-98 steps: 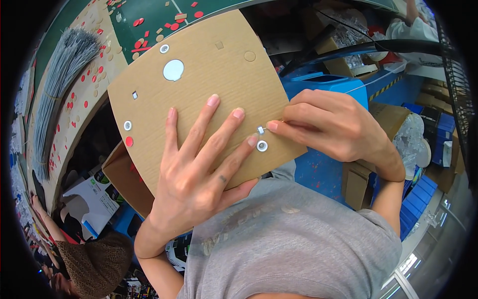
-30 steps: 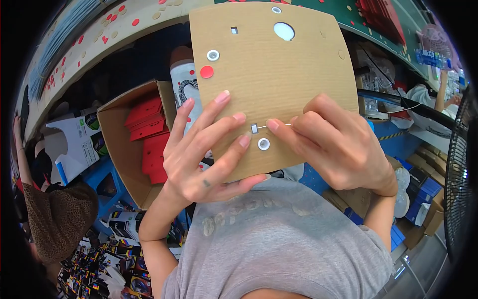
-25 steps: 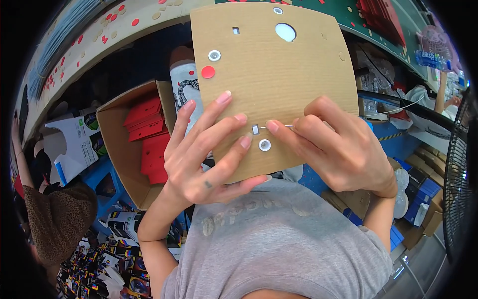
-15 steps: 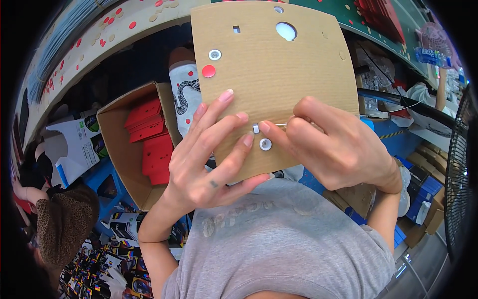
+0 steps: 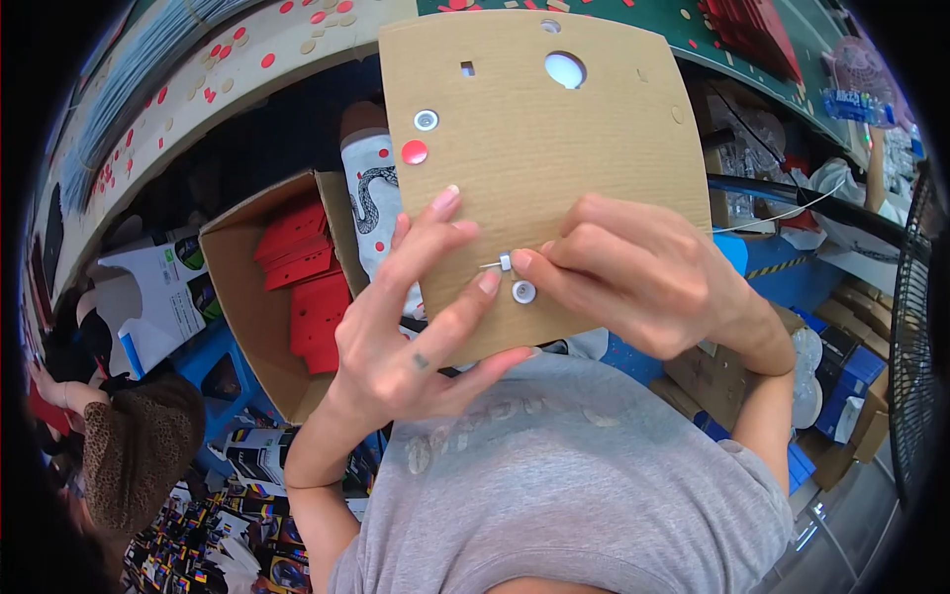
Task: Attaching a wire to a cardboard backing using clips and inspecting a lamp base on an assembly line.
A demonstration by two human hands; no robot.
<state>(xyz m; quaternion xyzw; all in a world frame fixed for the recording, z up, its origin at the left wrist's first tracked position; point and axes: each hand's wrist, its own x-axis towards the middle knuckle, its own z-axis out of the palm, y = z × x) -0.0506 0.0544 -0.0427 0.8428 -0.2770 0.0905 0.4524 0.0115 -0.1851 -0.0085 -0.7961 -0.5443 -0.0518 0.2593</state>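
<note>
A brown cardboard panel (image 5: pixel 554 148) lies tilted in front of me, with square and round cut-outs, a red round button (image 5: pixel 415 152) and white ring-shaped eyelets (image 5: pixel 523 292). My left hand (image 5: pixel 406 346) rests on its lower left part, fingers spread, the index fingertip beside a small white-lined square hole (image 5: pixel 505 261). My right hand (image 5: pixel 643 277) is closed in a pinch on a thin white wire (image 5: pixel 792 212). One short end of the wire sticks out left of the square hole; the long end trails off to the right.
A cardboard box (image 5: pixel 233 272) with red flat pieces (image 5: pixel 319 317) stands on the left. Behind is a bench edge (image 5: pixel 287 59) with a bundle of thin wires (image 5: pixel 129 94) and scattered red discs. A black fan (image 5: pixel 905 337) is at the right. Another person's leopard-print clothing (image 5: pixel 139 455) shows at lower left.
A short wire end now pokes out left of the square hole. My right hand has shifted slightly, and my left fingers have bent and drawn back a little.
</note>
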